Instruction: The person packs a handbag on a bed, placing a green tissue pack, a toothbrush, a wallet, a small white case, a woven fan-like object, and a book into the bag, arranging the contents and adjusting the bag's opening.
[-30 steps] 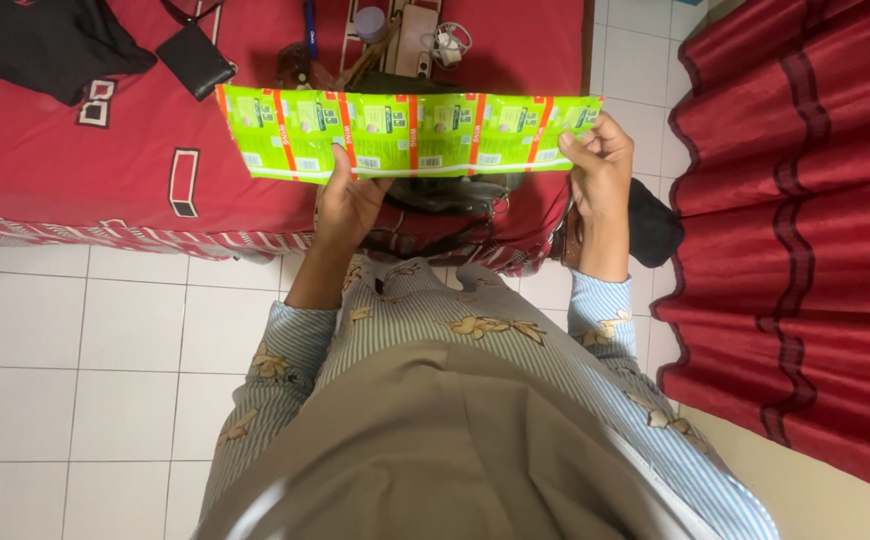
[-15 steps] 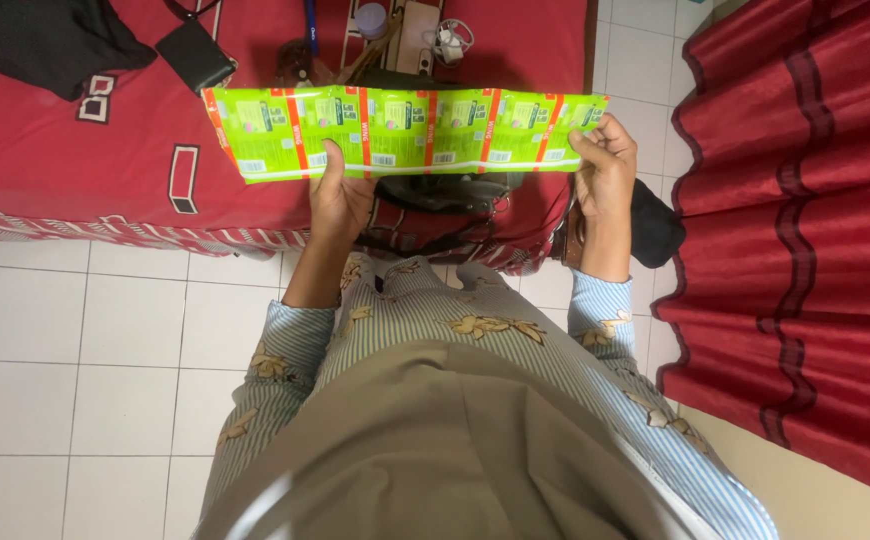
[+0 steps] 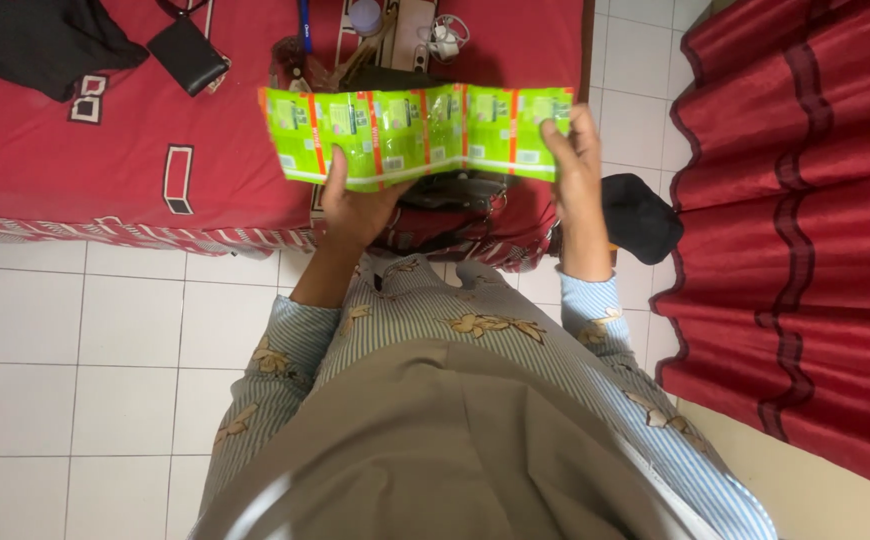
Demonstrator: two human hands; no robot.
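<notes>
Head view —

A: What does the person hold?

B: A strip of green sachets [image 3: 417, 135] with orange seams, held up above the edge of the red bed [image 3: 105, 170]. The left hand [image 3: 353, 200] pinches its lower edge left of the middle, thumb on the front. The right hand [image 3: 573, 160] grips the strip's right end, fingers closed over the last sachet.

A: Is the strip flat?

B: No, it buckles in the middle, between the two hands.

A: And around it?

B: A black pouch [image 3: 188, 55] and a dark cloth [image 3: 35, 45] lie on the bed, well to the left; a red curtain [image 3: 805, 230] hangs at the right.
</notes>
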